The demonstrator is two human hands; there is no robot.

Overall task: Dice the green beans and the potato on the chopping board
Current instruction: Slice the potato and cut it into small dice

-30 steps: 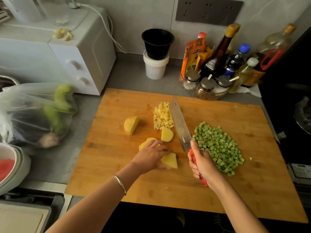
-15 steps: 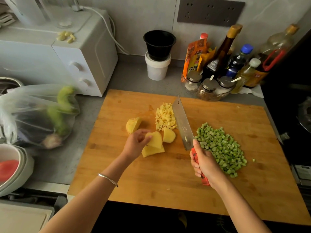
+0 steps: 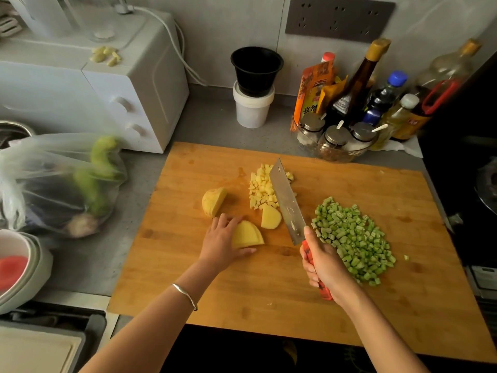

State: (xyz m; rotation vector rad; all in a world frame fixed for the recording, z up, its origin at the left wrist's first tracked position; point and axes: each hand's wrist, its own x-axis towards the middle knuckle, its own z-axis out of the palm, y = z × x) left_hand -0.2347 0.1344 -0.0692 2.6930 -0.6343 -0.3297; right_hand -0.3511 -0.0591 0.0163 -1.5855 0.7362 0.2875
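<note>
On the wooden chopping board (image 3: 269, 286) my left hand (image 3: 222, 242) holds a stack of flat potato slices (image 3: 246, 235), thumb under their near edge, fingers at their left side. One more slice (image 3: 271, 217) lies just right of them, and a potato chunk (image 3: 213, 201) sits to the upper left. Diced potato (image 3: 261, 191) is heaped further back. My right hand (image 3: 324, 262) grips the red handle of a cleaver (image 3: 287, 203), whose blade points away between the potato dice and the pile of diced green beans (image 3: 352, 239).
A white oven (image 3: 113, 84) stands at the back left, with a plastic bag of vegetables (image 3: 61, 181) in front of it. Stacked black and white cups (image 3: 254, 84) and a cluster of bottles and jars (image 3: 363, 111) line the back. Bowls (image 3: 18, 267) sit at the left edge, a stove (image 3: 484, 189) on the right.
My left hand has stacked the potato slices and set them down flat on the board, a little nearer to me. The cleaver and right hand have hardly moved.
</note>
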